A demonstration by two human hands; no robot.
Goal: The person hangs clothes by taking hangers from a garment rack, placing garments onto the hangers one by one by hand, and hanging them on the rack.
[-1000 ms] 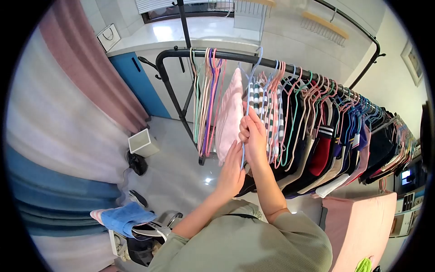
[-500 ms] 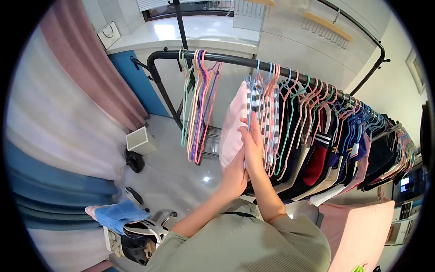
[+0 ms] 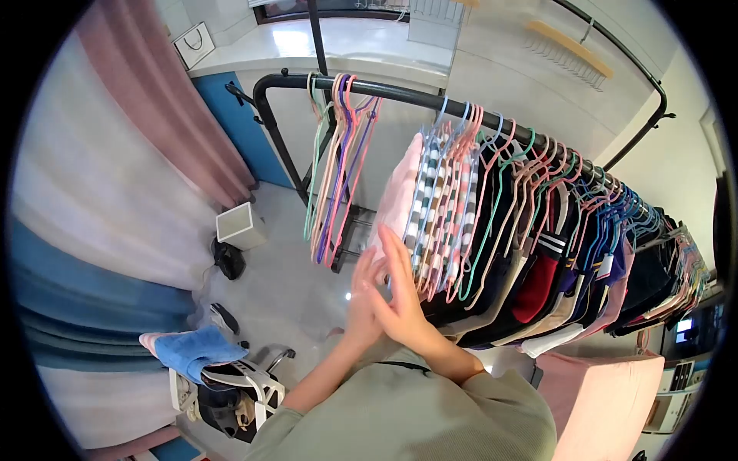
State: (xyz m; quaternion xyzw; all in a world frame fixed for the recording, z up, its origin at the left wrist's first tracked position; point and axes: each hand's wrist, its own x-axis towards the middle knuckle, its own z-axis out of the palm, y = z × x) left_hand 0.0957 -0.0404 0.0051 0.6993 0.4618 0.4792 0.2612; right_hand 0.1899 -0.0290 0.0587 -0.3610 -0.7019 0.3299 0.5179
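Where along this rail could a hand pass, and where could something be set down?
Hand: the bare rail between the empty hangers and the pink garment. Setting down: the counter between the white bag and black pole. Crowded: the striped garments through the dark clothes.

I see matt, soft-looking pink garment, smooth plastic hangers, satin metal rail, glossy floor, wooden bar.

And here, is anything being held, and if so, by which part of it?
Cannot be told: the left grip and right grip are close together, overlapping the lower edge of the pink cloth in view, but no clear pinch shows.
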